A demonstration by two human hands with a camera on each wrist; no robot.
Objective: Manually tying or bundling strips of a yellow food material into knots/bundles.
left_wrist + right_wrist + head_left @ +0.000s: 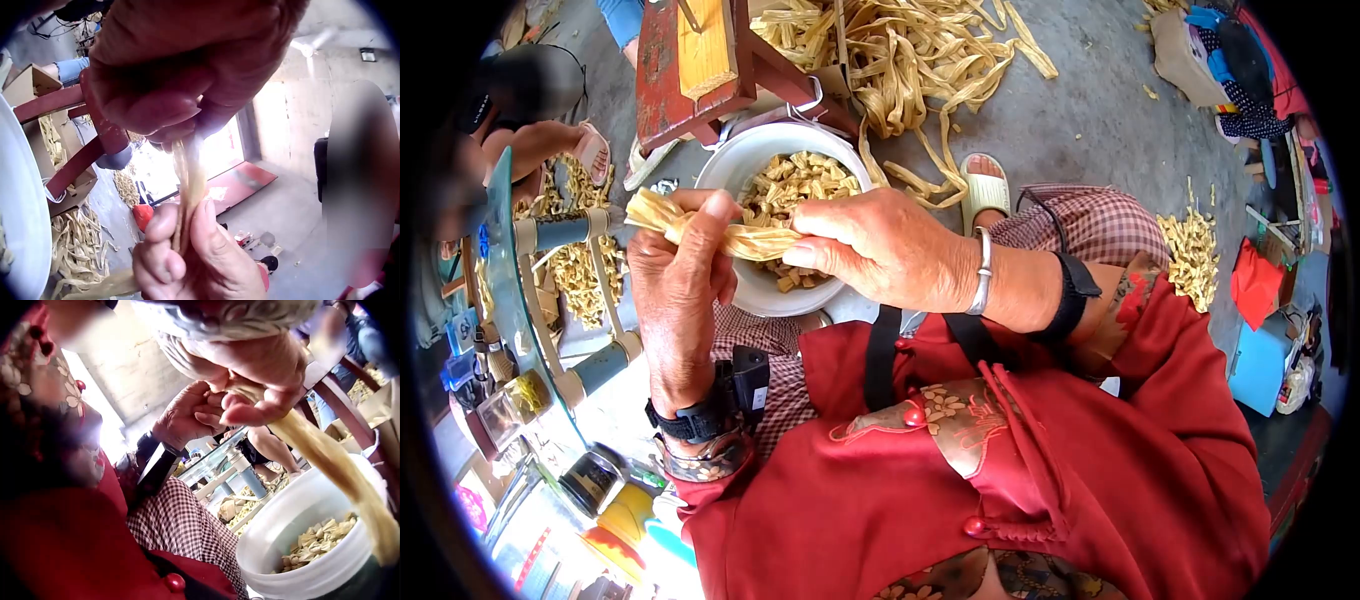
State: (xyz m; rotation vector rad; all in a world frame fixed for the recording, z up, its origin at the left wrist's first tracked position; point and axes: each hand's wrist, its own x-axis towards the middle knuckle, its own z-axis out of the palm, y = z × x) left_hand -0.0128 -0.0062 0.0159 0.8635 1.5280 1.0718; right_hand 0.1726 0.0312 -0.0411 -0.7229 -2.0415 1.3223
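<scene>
A pale yellow, dried-looking strip (757, 243) is stretched between the two hands above a white bucket (745, 290). The left hand (683, 262) pinches it between thumb and fingers, with a folded end sticking out past them. Close beside it, the right hand (885, 250) grips the strip between thumb and curled fingers. In the right wrist view a long length of the strip (331, 459) hangs from the right hand (262, 381) over the bucket's rim (250, 569). Short knotted pieces (800, 180) lie in the bucket.
A red wooden bench (662, 85) with a wood block stands just beyond the bucket. Long loose strips (900, 70) spread on the floor behind it. A glass-topped rack (550, 290) is at the left, and a heap of pieces (1190, 255) lies at the right.
</scene>
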